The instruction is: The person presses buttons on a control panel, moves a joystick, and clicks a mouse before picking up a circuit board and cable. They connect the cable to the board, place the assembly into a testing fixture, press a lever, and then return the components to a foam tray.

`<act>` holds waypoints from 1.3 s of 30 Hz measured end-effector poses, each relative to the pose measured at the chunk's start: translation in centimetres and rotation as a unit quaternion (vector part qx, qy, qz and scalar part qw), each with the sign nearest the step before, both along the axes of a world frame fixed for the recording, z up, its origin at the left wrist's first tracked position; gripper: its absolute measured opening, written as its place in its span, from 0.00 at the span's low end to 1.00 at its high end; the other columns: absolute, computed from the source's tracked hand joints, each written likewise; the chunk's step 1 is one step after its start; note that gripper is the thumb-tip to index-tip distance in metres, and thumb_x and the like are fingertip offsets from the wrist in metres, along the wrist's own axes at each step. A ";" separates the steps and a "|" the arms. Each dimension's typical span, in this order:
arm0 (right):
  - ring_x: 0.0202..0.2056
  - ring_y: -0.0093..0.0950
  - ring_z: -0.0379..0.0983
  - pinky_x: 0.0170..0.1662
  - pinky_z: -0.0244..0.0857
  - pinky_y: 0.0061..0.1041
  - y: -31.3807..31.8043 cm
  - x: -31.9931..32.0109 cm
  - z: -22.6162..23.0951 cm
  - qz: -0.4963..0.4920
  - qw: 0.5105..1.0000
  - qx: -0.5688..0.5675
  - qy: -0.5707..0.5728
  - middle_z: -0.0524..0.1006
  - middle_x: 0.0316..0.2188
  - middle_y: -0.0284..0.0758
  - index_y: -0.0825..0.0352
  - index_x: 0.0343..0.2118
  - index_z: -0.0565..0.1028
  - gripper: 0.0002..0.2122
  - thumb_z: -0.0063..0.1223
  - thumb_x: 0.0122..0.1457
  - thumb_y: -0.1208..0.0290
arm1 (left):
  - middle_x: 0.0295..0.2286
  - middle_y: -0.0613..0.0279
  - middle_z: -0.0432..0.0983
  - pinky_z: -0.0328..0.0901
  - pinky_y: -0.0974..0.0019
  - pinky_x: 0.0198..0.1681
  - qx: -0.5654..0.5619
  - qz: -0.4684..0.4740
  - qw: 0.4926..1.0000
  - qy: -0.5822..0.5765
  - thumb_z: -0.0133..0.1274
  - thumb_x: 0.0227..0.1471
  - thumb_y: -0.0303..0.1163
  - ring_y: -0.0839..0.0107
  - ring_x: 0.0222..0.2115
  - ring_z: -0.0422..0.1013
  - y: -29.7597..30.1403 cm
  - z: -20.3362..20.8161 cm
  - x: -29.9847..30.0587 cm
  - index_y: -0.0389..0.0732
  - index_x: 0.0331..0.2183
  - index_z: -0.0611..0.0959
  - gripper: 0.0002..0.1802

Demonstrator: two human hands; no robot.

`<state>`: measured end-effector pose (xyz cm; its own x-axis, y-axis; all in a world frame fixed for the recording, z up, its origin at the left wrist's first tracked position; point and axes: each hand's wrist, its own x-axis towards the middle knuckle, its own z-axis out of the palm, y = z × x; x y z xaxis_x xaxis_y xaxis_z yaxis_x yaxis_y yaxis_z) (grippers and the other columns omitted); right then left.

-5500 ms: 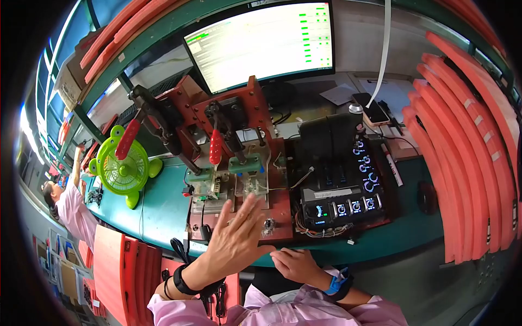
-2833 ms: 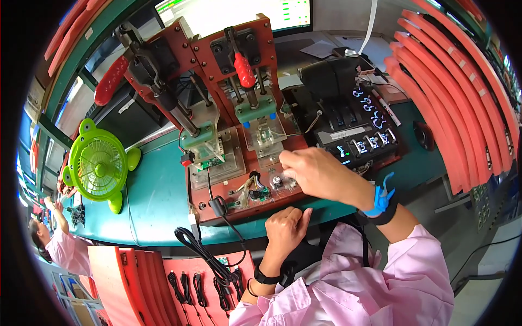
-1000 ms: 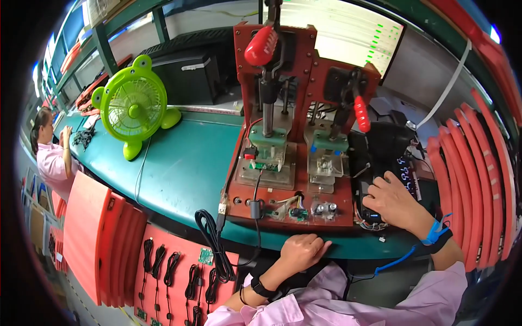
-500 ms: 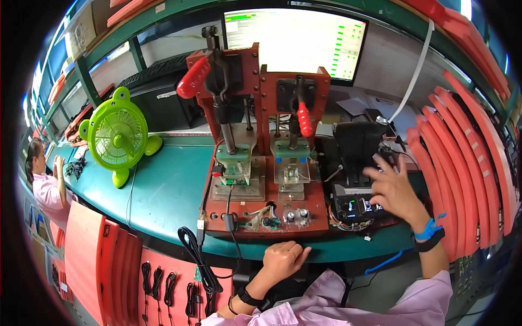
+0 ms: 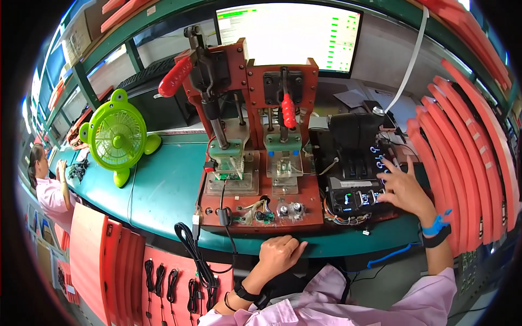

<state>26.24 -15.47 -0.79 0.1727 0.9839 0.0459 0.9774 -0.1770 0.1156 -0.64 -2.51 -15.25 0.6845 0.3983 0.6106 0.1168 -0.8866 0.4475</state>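
My right hand (image 5: pixel 404 190) is held over the right side of a black control box (image 5: pixel 353 187), fingers spread and bent. Its fingertips are close to a row of small metal switches (image 5: pixel 377 157); whether they touch cannot be made out. Nothing shows in that hand. My left hand (image 5: pixel 280 256) rests at the front edge of the green bench, loosely curled, with nothing visible in it. Just beyond it stands a red test fixture (image 5: pixel 261 214) with two red-handled toggle clamps. Under the left clamp (image 5: pixel 175 76) sits a green circuit board (image 5: pixel 228 176) with a black cable.
A green frog-shaped fan (image 5: pixel 118 140) stands on the left of the bench (image 5: pixel 168 163). A lit monitor (image 5: pixel 288 38) is behind the fixture. Red foam trays (image 5: pixel 467 168) lean at the right. Coiled black cables (image 5: pixel 172 285) lie on red foam below. Another person (image 5: pixel 51 187) sits far left.
My right hand has shifted right across the control box, uncovering more of its switches. My left hand stays curled at the bench edge. The view has shifted slightly.
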 end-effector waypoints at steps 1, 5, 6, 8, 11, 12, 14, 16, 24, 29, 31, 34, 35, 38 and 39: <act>0.56 0.36 0.51 0.54 0.33 0.58 -1.0 -0.2 -0.7 0.002 1.000 0.017 0.024 0.69 0.43 0.34 0.67 0.21 0.73 0.07 0.58 0.40 0.70 | 0.10 0.62 0.60 0.57 0.64 0.14 0.001 0.002 1.000 -0.002 0.58 0.38 0.33 0.63 0.11 0.63 0.0 0.0 -0.2 0.41 0.10 0.67 0.18; 0.56 0.36 0.51 0.54 0.34 0.58 -2.3 1.1 -1.9 0.002 0.998 0.053 0.031 0.69 0.44 0.35 0.66 0.22 0.74 0.07 0.58 0.39 0.70 | 0.10 0.62 0.60 0.56 0.64 0.14 0.005 0.004 1.000 -0.014 0.58 0.38 0.33 0.63 0.11 0.63 -0.2 0.2 0.4 0.41 0.10 0.66 0.18; 0.56 0.36 0.51 0.54 0.34 0.57 -2.2 1.6 -2.0 -0.005 0.998 0.056 -0.006 0.69 0.44 0.36 0.66 0.24 0.74 0.08 0.58 0.39 0.70 | 0.10 0.62 0.60 0.56 0.64 0.14 0.006 -0.001 1.000 -0.018 0.58 0.38 0.33 0.63 0.11 0.62 -0.2 0.3 0.6 0.41 0.10 0.66 0.19; 0.56 0.36 0.51 0.55 0.34 0.57 -1.7 1.9 -1.8 -0.011 0.998 0.056 -0.038 0.69 0.44 0.36 0.65 0.25 0.75 0.09 0.58 0.39 0.70 | 0.10 0.61 0.60 0.56 0.64 0.14 0.005 0.000 1.000 -0.014 0.58 0.38 0.33 0.62 0.11 0.62 -0.2 0.2 0.5 0.41 0.10 0.66 0.18; 0.53 0.36 0.55 0.55 0.36 0.54 -0.7 1.4 -0.2 -0.055 0.985 0.161 0.000 0.69 0.41 0.38 0.65 0.25 0.74 0.07 0.56 0.41 0.73 | 0.10 0.61 0.60 0.56 0.64 0.14 0.006 0.007 1.000 -0.010 0.58 0.38 0.33 0.62 0.11 0.62 -0.1 0.1 0.4 0.41 0.10 0.66 0.18; 0.53 0.36 0.55 0.55 0.36 0.54 -0.9 1.5 -0.4 -0.057 0.985 0.162 0.001 0.69 0.41 0.38 0.65 0.25 0.74 0.07 0.56 0.41 0.73 | 0.10 0.61 0.60 0.56 0.64 0.14 0.006 0.005 1.000 -0.011 0.58 0.38 0.32 0.62 0.11 0.62 -0.1 0.1 0.3 0.41 0.10 0.66 0.18; 0.49 0.36 0.59 0.53 0.42 0.48 -1.4 2.0 -1.3 -0.072 0.982 0.177 0.005 0.70 0.37 0.37 0.65 0.25 0.73 0.07 0.55 0.40 0.74 | 0.10 0.61 0.60 0.56 0.64 0.14 0.007 0.002 1.000 -0.013 0.58 0.38 0.32 0.62 0.11 0.62 0.0 0.1 0.1 0.41 0.10 0.66 0.19; 0.47 0.36 0.60 0.52 0.45 0.45 -1.3 2.7 -1.9 -0.079 0.980 0.185 0.004 0.70 0.35 0.37 0.65 0.25 0.72 0.07 0.55 0.40 0.75 | 0.10 0.61 0.60 0.56 0.64 0.14 0.006 0.003 1.000 -0.016 0.58 0.38 0.32 0.62 0.11 0.62 -0.2 0.0 0.4 0.40 0.10 0.66 0.19; 0.37 0.34 0.65 0.39 0.53 0.32 0.9 2.4 -2.6 -0.091 0.988 0.088 -0.092 0.72 0.26 0.39 0.68 0.23 0.73 0.07 0.55 0.42 0.72 | 0.10 0.61 0.60 0.55 0.64 0.13 0.010 -0.003 1.000 -0.010 0.58 0.38 0.31 0.62 0.11 0.61 -0.2 0.2 0.4 0.40 0.10 0.66 0.19; 0.35 0.35 0.66 0.40 0.53 0.32 1.7 2.4 -2.9 -0.216 0.976 -0.010 -0.037 0.72 0.24 0.41 0.68 0.23 0.74 0.06 0.52 0.46 0.70 | 0.10 0.61 0.60 0.55 0.64 0.13 0.011 0.000 1.000 -0.010 0.58 0.38 0.31 0.62 0.11 0.61 -0.1 0.2 0.5 0.40 0.10 0.66 0.19; 0.34 0.35 0.66 0.39 0.54 0.33 1.6 2.5 -2.9 -0.235 0.972 -0.008 -0.009 0.72 0.23 0.41 0.68 0.23 0.74 0.07 0.51 0.47 0.70 | 0.10 0.61 0.60 0.55 0.64 0.13 0.012 0.000 1.000 -0.011 0.59 0.38 0.31 0.62 0.11 0.61 -0.2 0.2 0.4 0.40 0.10 0.66 0.19; 0.35 0.35 0.66 0.39 0.54 0.33 1.0 2.9 -3.7 -0.147 0.986 0.069 -0.039 0.72 0.23 0.39 0.67 0.23 0.74 0.05 0.51 0.47 0.70 | 0.10 0.61 0.60 0.55 0.64 0.13 0.013 0.001 1.000 -0.015 0.59 0.38 0.31 0.62 0.11 0.61 -0.2 0.3 0.4 0.40 0.10 0.65 0.19; 0.35 0.35 0.65 0.39 0.54 0.33 0.7 3.0 -3.9 -0.104 0.987 0.107 -0.054 0.71 0.23 0.38 0.66 0.24 0.74 0.05 0.51 0.47 0.71 | 0.10 0.61 0.60 0.55 0.64 0.13 0.014 0.000 1.000 -0.014 0.59 0.38 0.31 0.62 0.11 0.61 -0.1 0.3 0.4 0.40 0.10 0.65 0.19; 0.36 0.34 0.65 0.39 0.54 0.33 0.2 3.9 -3.0 -0.039 0.994 0.100 -0.007 0.70 0.23 0.36 0.64 0.25 0.74 0.03 0.51 0.46 0.72 | 0.10 0.61 0.60 0.54 0.64 0.13 0.015 -0.001 1.000 -0.015 0.59 0.37 0.30 0.62 0.10 0.61 -0.1 0.2 0.3 0.40 0.10 0.65 0.19; 0.36 0.34 0.65 0.39 0.54 0.32 0.1 4.3 -2.8 -0.005 0.995 0.096 0.016 0.69 0.22 0.35 0.62 0.25 0.75 0.03 0.51 0.46 0.73 | 0.10 0.61 0.60 0.54 0.64 0.13 0.016 -0.002 1.000 -0.014 0.59 0.37 0.30 0.62 0.10 0.61 -0.1 0.2 0.3 0.40 0.10 0.65 0.19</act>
<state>30.50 -15.34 -3.61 0.1876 0.9555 0.2277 0.9779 -0.2035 0.0484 -0.35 -2.66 -15.03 0.6685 0.3748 0.6424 0.1002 -0.9012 0.4216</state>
